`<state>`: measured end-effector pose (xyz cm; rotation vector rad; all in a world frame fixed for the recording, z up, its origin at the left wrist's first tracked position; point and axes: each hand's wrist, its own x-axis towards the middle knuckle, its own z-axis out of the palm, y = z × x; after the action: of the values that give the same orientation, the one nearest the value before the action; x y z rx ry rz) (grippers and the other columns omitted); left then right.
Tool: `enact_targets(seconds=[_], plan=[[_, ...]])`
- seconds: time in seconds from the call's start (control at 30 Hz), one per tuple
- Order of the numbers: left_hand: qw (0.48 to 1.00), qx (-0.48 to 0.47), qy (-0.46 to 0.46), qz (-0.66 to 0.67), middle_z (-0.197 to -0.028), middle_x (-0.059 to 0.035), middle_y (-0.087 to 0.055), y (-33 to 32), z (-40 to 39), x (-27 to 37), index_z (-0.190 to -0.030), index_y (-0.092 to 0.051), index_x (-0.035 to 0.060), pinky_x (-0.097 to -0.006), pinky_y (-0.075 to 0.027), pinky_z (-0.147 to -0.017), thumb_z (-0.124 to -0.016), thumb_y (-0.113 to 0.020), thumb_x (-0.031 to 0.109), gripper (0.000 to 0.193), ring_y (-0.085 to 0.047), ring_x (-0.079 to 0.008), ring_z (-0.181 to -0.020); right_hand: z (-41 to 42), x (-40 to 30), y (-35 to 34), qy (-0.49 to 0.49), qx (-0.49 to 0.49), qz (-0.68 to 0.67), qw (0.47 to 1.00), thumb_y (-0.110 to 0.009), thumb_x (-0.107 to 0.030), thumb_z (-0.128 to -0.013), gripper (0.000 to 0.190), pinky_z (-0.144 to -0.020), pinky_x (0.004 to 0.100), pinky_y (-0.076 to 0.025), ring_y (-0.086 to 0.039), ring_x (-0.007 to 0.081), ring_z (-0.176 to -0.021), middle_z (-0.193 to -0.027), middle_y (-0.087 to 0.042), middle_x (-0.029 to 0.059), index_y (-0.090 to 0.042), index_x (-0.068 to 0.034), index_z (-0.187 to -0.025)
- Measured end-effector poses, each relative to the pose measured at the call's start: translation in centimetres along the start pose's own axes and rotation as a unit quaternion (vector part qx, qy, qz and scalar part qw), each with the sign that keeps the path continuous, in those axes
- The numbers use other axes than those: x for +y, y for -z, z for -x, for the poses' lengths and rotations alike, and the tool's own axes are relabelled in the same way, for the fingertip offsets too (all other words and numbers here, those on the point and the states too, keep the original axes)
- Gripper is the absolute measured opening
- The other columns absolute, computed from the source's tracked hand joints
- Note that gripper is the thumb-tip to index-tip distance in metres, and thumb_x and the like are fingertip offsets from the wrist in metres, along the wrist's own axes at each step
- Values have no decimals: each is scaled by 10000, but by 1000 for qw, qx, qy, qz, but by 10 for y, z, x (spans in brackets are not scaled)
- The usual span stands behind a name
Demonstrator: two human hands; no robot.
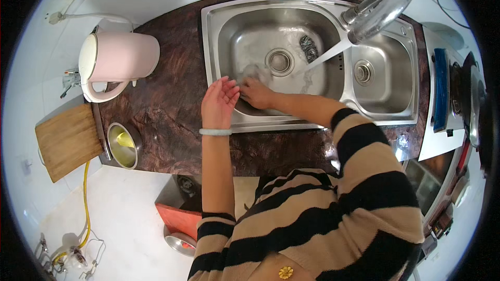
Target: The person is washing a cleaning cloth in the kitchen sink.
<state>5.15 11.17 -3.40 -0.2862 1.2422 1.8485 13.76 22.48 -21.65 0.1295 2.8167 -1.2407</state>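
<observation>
Over the left rim of the large stainless steel sink basin, my left hand is palm up with its fingers loosely bent. Nothing shows in that palm, and a pale bangle circles the wrist. My right hand reaches in from the right, its fingers bent close to the left fingertips. A blurred grey patch lies just beyond its knuckles; what it is and whether the hand grips it is unclear. Water streams from the chrome faucet into this basin. A steel wool scourer rests right of the drain.
A smaller basin adjoins on the right, beside a gas stove. On the dark countertop stand a pink electric kettle and a metal bowl with something yellow inside. A wooden cutting board is at far left.
</observation>
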Motion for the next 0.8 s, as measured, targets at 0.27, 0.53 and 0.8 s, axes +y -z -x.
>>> enact_targets(seconds=[0.27,0.53,0.8], plan=[[999,-10,-34,-9,-1012,-94,-619,1,12,1,-1125,-552,37,-326,-493,-812,-954,-519,215,249,-600,-203,-902,-57,100,104,29,69,347,935,-529,-160,-823,378,-965,432,-396,-486,241,-1177,-1244,-510,48,-555,-194,-1199],[1000,0,-23,5,-1007,-99,-611,0,27,-4,-1114,-546,23,-323,-488,-815,-954,-519,216,252,-595,-199,-914,50,67,175,-165,-78,434,882,-575,-110,-787,365,-890,440,-462,-521,309,-1107,-1107,-559,137,-573,-94,-1152],[999,-9,-29,15,-994,-104,-612,-9,30,5,-1112,-545,24,-313,-490,-788,-953,-515,206,244,-596,-206,-895,67,60,56,-164,-304,172,922,-540,-160,-747,365,-819,475,-486,-611,404,-953,-1009,-640,246,-615,-18,-1074]])
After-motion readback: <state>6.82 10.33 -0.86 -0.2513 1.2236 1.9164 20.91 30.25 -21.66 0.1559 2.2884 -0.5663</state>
